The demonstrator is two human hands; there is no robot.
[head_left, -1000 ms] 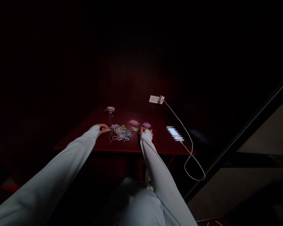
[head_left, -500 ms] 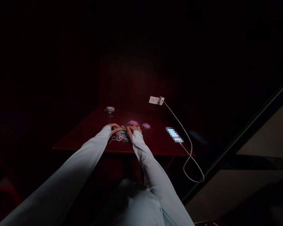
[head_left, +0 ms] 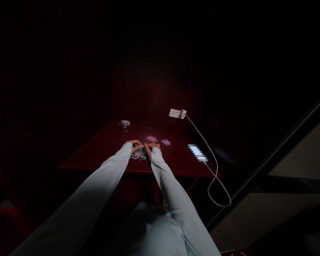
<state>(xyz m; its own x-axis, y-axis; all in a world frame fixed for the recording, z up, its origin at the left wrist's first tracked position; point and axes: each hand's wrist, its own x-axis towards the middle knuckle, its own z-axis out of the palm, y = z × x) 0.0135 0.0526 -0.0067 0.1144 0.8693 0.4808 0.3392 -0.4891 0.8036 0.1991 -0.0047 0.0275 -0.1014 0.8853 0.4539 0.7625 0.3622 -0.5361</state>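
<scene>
A pile of small coloured hair ties (head_left: 139, 155) lies on the dark red table between my forearms. My left hand (head_left: 136, 144) is over the pile's far side, its thumb and fingertips pinched together. Almost touching it, my right hand (head_left: 151, 146) has its fingers bent and drawn together at the pile's right edge. Whatever sits between the fingertips is too small and dim to make out. Just beyond my hands are a pink heap of thin little bands (head_left: 151, 139) and a smaller lilac heap (head_left: 165, 142).
A clear round jar with a pale lid (head_left: 125, 123) stands at the table's back left. On the right lies a phone (head_left: 197, 153), its white cable (head_left: 217, 167) looping past the table edge up to a charger in the wall socket (head_left: 176, 113). Surroundings are dark.
My left hand has moved right, across the pile, to meet my right hand, and now covers the pile's upper part. My right hand has barely moved.
</scene>
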